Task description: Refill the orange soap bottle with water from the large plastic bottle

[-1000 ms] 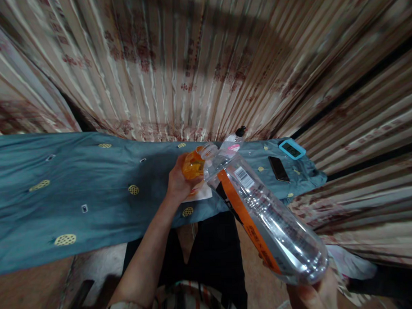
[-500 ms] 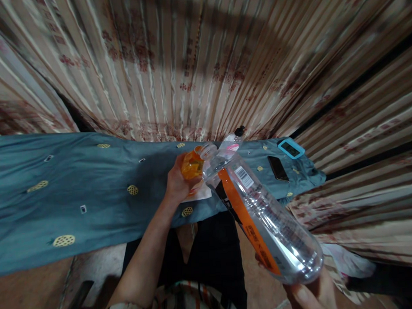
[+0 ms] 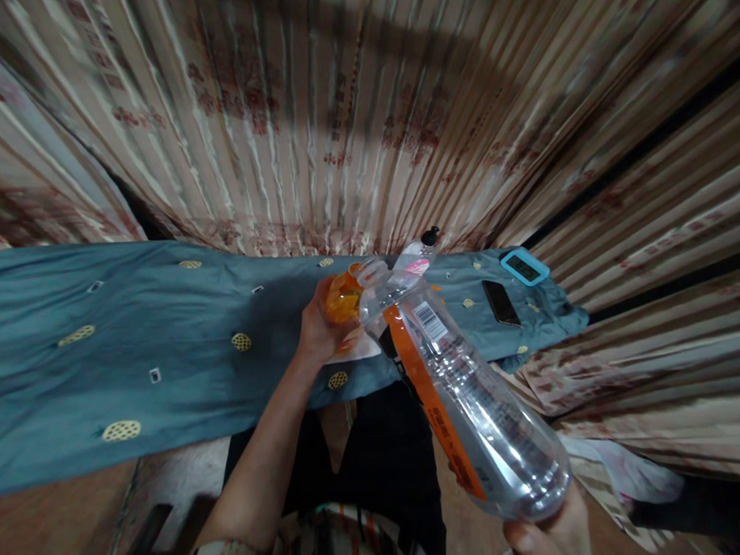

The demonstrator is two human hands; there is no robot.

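Note:
My left hand (image 3: 320,321) is wrapped round a small bottle of orange liquid (image 3: 345,298), held over the cloth-covered surface. In my right hand (image 3: 552,530) is the base of a large clear plastic bottle (image 3: 471,395) with an orange and black label. The large bottle is tilted, its mouth pointing up and left, right at the orange bottle's opening. Whether the two rims touch I cannot tell. Beneath my left hand a white and orange sheet (image 3: 363,348) lies partly hidden. Behind the bottles stands a clear pump bottle (image 3: 415,256) with a black top.
A teal cloth with pineapple prints (image 3: 191,357) covers the narrow surface. On its right end lie a dark phone (image 3: 500,303) and a blue-framed digital clock (image 3: 526,266). Pleated curtains (image 3: 316,134) hang behind and to the right.
The large bottle has shifted slightly left with my right hand. My left hand and the orange bottle stay almost in place.

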